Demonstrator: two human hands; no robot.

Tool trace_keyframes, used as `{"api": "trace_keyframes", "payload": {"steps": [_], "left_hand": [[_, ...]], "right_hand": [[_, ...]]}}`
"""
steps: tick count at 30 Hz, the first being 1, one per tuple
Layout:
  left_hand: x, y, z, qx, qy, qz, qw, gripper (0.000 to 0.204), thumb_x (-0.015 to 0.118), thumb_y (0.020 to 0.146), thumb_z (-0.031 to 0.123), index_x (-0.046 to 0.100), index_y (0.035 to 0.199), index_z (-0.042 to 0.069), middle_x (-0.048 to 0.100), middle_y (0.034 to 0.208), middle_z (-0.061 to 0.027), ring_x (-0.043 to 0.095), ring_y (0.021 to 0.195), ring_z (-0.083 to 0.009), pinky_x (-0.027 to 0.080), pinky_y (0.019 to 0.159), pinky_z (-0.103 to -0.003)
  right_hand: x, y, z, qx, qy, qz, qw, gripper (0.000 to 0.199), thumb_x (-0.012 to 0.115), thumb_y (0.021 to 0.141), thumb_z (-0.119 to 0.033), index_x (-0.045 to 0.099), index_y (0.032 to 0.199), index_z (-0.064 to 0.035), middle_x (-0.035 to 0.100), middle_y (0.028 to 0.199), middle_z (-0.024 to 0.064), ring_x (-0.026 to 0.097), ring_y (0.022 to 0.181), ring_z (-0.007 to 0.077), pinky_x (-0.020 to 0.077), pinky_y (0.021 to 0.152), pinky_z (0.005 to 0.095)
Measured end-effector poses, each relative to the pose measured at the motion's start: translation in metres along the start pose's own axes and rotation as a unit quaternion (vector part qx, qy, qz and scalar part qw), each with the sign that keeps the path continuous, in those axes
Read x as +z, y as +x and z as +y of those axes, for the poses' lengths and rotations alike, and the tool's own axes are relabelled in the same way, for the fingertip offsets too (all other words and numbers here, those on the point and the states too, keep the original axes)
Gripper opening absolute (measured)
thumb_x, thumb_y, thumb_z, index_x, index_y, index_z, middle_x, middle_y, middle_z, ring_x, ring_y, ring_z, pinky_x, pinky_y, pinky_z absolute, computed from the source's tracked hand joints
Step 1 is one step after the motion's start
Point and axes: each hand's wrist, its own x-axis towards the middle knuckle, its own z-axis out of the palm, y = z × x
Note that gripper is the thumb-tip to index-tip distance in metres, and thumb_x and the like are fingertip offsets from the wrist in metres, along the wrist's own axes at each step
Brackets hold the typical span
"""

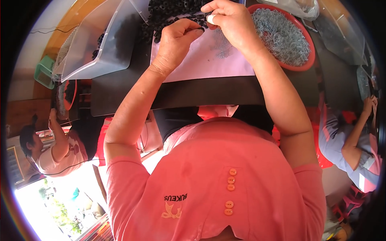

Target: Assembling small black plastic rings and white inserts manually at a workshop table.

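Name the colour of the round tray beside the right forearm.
The round tray is red; head view.

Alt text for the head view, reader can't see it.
A person's left hand, a small dark item at its fingertips, and right hand hover close together above a pale sheet on a dark table. Small black parts lie beyond; a translucent bin is at left, a red bowl of grey pieces at right.

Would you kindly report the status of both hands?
Left hand pinching small black piece. Right hand close by, grip unclear. Black pieces heaped beyond. Red basin to the right.
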Motion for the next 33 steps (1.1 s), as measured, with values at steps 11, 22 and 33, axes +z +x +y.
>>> {"api": "trace_keyframes", "payload": {"steps": [11,22,33], "left_hand": [[0.001,-0.002,0.012,-0.134,-0.206,0.015,0.969,0.015,0.066,0.088,0.008,0.067,0.097,-0.004,0.067,0.082,-0.006,0.058,0.071,-0.0109,0.047,0.064,-0.025],[-0.001,-0.008,-0.006,-0.182,-0.392,0.066,0.899,0.012,0.068,0.087,0.008,0.067,0.089,-0.004,0.064,0.074,-0.0068,0.056,0.06,-0.0127,0.045,0.055,-0.025],[-0.006,-0.019,0.01,-0.149,-0.401,-0.274,0.861,0.017,0.072,0.08,0.008,0.069,0.092,-0.004,0.068,0.074,-0.0074,0.06,0.06,-0.0099,0.043,0.049,-0.021]], "right_hand": [[0.003,-0.01,-0.011,-0.112,-0.209,-0.072,0.969,0.027,0.058,0.084,0.001,0.065,0.11,-0.0062,0.069,0.084,0.0078,0.065,0.075,0.0133,0.0512,0.07,0.0292],[0.038,-0.026,-0.002,-0.376,-0.329,0.012,0.866,0.042,0.068,0.069,-0.007,0.061,0.111,-0.0096,0.065,0.078,0.0056,0.064,0.074,0.024,0.0448,0.07,0.0373],[0.004,-0.001,0.006,-0.055,-0.045,0.047,0.996,0.021,0.062,0.082,0.002,0.07,0.101,-0.0016,0.071,0.087,0.0058,0.065,0.082,0.0101,0.0511,0.076,0.0241]]}}
